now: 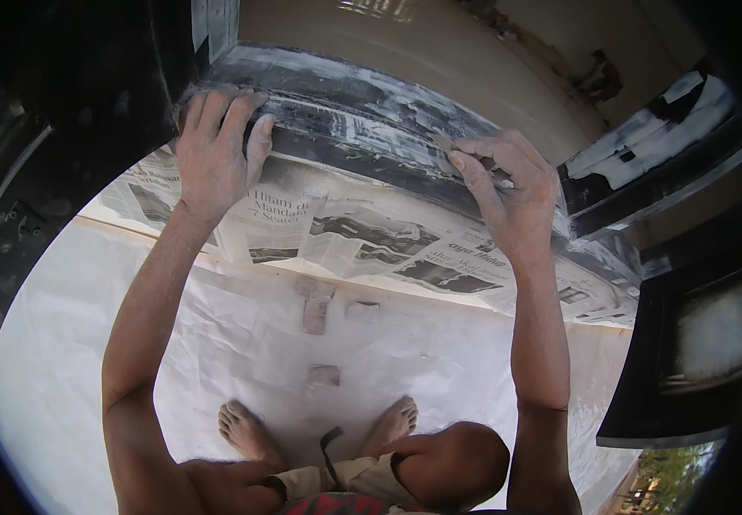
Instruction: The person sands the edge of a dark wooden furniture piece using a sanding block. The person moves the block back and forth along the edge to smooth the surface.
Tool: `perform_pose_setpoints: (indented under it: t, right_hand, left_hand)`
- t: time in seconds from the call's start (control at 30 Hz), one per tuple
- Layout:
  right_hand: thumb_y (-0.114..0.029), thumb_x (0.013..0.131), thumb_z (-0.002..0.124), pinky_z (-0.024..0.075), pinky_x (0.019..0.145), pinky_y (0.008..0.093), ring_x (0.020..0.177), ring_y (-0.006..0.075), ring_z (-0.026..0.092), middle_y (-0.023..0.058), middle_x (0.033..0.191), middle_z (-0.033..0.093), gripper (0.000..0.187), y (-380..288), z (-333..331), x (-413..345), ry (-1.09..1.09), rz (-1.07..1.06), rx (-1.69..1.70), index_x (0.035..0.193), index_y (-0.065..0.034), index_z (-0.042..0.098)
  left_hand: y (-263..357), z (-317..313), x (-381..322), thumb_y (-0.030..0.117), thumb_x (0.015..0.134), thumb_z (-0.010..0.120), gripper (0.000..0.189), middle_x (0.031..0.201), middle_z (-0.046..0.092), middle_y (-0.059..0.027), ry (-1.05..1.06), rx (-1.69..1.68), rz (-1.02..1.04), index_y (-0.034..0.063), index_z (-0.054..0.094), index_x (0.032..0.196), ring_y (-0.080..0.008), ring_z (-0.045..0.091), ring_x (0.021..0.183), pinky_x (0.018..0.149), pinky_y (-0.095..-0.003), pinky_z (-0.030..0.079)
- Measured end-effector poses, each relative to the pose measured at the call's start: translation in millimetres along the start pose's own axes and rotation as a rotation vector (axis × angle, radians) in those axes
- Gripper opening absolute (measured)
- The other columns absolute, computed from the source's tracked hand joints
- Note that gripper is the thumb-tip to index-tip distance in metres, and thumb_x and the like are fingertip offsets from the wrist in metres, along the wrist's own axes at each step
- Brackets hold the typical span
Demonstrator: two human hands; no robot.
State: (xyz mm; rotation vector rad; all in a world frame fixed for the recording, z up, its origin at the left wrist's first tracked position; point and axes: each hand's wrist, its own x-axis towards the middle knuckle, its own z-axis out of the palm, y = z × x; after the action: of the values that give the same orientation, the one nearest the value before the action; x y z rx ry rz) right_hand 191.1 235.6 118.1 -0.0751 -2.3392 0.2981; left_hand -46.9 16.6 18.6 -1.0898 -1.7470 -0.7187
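Note:
My left hand rests on the left end of a window sill, its fingers spread over the edge and pressed on nothing loose. The sill is dark, with streaky white patches and scraped ridges. Toward its right end, my right hand pinches a small, thin, flat greyish piece between thumb and fingers. That piece touches the sill or sits just over it; whether it is a blade or folded abrasive paper I cannot tell. Pale dust coats both hands. Newspaper sheets cover the wall directly below the sill.
Several reddish-brown squares, possibly sandpaper, lie on the pale floor covering before my bare feet. A dark shutter stands at left, another dark panel at right. Beyond the white-patched right jamb, a person crouches inside.

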Motion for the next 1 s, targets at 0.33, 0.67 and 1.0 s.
perform_pose_setpoints:
  t: [0.33,0.67,1.0]
  right_hand:
    - [-0.015,0.085,0.08,0.0525,0.065,0.0335,0.075,0.0218,0.068,0.0026,0.087,0.072,0.008,6.5,52.5,29.1,-0.002,-0.263,-0.237,0.091,-0.0104,0.079]
    - [-0.008,0.083,0.079,0.0528,0.065,0.0336,0.077,0.0212,0.069,0.0023,0.087,0.072,0.008,4.4,45.9,34.2,-0.022,-0.26,-0.235,0.091,-0.0117,0.078]
    - [-0.011,0.084,0.079,0.0529,0.065,0.0357,0.075,0.0224,0.068,0.0006,0.084,0.07,0.004,1.1,51.9,33.2,-0.005,-0.258,-0.268,0.086,-0.0128,0.076]
  left_hand:
    - [-1.0,4.7,-0.8,0.02,0.091,0.071,0.023,0.107,0.063,-0.0103,0.038,-0.036,-0.002,0.0082,0.068,0.111,-0.0302,0.06,0.1,0.083,-0.0419,0.053]
    - [-0.9,8.5,-1.7,0.021,0.09,0.072,0.023,0.106,0.062,-0.01,0.037,-0.047,-0.03,0.0081,0.068,0.11,-0.0289,0.06,0.099,0.079,-0.0408,0.054]
    - [0.4,8.6,-2.4,0.02,0.089,0.073,0.024,0.106,0.061,-0.0098,0.038,-0.053,-0.043,0.0079,0.068,0.109,-0.0275,0.06,0.1,0.075,-0.0391,0.056]
